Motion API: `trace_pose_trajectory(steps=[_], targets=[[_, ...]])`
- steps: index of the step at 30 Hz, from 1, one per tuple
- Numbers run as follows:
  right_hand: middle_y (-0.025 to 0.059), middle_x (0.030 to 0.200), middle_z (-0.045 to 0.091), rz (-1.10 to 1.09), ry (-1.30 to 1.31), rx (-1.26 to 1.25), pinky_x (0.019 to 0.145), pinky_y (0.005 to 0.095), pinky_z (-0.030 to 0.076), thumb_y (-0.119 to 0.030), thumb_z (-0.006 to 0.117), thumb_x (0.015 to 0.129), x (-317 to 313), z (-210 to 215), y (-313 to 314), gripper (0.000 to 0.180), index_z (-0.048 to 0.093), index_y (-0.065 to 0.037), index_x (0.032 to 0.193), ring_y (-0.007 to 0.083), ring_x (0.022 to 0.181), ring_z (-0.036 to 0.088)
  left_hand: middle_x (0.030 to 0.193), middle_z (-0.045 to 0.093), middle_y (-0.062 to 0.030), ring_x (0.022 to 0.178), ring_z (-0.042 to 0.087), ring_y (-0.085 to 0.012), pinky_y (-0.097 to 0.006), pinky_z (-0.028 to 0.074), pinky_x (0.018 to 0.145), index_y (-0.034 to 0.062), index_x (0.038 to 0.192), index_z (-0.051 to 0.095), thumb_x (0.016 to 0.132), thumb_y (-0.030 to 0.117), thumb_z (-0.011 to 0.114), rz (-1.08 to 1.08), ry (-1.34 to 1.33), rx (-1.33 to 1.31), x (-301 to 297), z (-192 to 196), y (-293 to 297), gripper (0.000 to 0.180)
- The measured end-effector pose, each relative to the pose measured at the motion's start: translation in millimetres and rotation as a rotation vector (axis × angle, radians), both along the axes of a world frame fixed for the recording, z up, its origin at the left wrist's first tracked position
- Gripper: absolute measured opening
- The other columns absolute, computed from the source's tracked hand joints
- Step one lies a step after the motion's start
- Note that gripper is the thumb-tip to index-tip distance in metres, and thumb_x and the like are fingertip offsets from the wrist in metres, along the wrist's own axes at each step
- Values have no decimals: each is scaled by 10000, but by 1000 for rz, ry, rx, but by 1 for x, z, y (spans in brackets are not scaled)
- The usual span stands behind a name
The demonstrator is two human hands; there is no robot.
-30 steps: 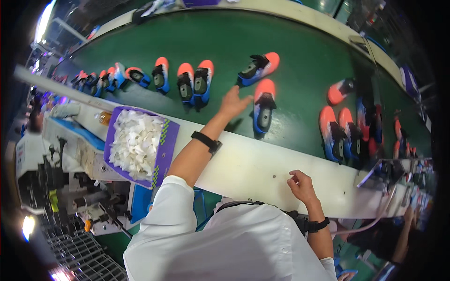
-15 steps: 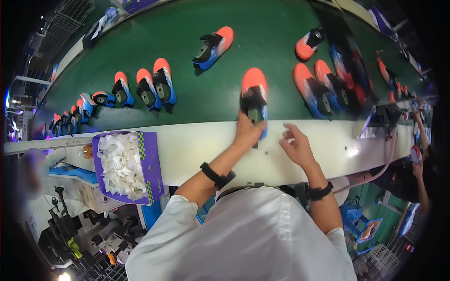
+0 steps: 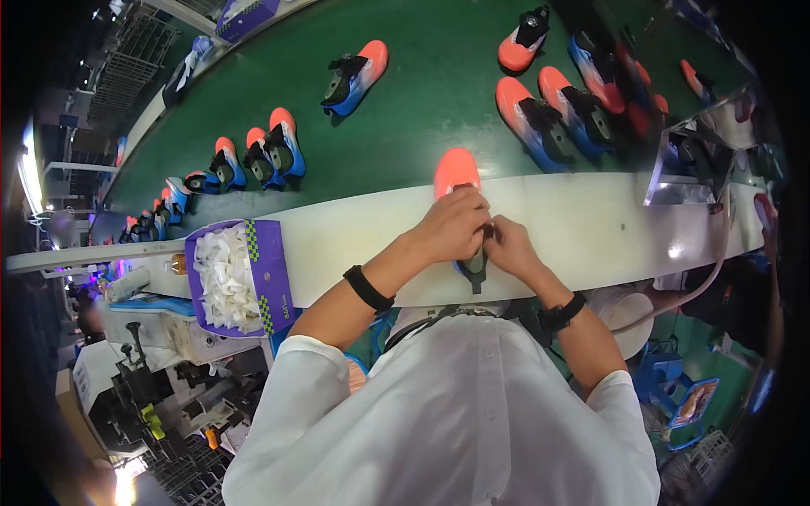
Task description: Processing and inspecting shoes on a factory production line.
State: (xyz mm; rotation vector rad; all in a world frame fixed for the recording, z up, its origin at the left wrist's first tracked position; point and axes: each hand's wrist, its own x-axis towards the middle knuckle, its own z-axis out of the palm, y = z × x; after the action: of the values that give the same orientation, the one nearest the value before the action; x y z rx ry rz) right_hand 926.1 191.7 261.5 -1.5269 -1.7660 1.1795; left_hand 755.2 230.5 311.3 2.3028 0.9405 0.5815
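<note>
A sports shoe [image 3: 456, 169] with a coral toe and a blue heel lies in front of me, toe pointing away. Its toe reaches the green belt while its heel lies over the white ledge. A dark grey-green last [image 3: 475, 263] shows in its opening. My left hand [image 3: 454, 224] is curled over the black tongue and lace area, fingers closed. At the right side of the opening, my right hand [image 3: 511, 246] has its thumb and fingers pinched together against the shoe, close to the left fingertips. The hands hide what exactly they pinch.
Similar shoes stand on the green belt [image 3: 405, 126]: several in a row to the left, one beyond [image 3: 359, 78], and a group at right [image 3: 536, 126]. A purple box [image 3: 274, 278] of white crumpled pieces sits left of the white ledge [image 3: 354, 228]. A metal-framed panel [image 3: 688, 169] stands at right.
The shoe has come toward me off the belt onto the white ledge. My left hand has moved from its heel to the tongue area, and my right hand has closed in on it.
</note>
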Motion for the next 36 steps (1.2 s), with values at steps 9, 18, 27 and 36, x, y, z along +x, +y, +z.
trace_pose_trajectory(steps=[9, 18, 27, 36], targets=[[143, 798, 601, 130, -21, 80, 672, 342, 473, -16, 537, 801, 40, -5, 44, 209, 582, -27, 1005, 241, 695, 585, 1148, 557, -133, 1175, 439, -293, -414, 358, 989, 3, 1020, 617, 731, 135, 619, 97, 191, 176, 14, 10, -23, 318], [131, 1104, 550, 355, -30, 492, 871, 426, 413, 118, 553, 652, -18, 25, 72, 498, 559, -71, 1113, 358, 1085, 475, 1175, 580, -170, 1067, 584, -230, -330, 484, 884, 4, 1250, 485, 762, 45, 600, 658, -228, -433, -13, -30, -74, 503], [84, 1209, 521, 611, -298, 411, 966, 505, 323, 55, 631, 637, -9, 33, 78, 481, 577, -127, 1079, 361, 1263, 364, 975, 650, -148, 865, 621, -153, -250, 481, 763, -65, 1104, 544, 733, -80, 505, 816, -686, -691, -21, -55, -18, 373], [99, 1206, 536, 570, -416, 251, 958, 539, 320, 25, 616, 653, -9, 41, 80, 418, 586, -109, 1048, 376, 1265, 364, 971, 552, -155, 930, 534, -313, -378, 441, 824, -14, 1044, 488, 662, 106, 715, 567, -193, 46, 1, -7, -29, 460]])
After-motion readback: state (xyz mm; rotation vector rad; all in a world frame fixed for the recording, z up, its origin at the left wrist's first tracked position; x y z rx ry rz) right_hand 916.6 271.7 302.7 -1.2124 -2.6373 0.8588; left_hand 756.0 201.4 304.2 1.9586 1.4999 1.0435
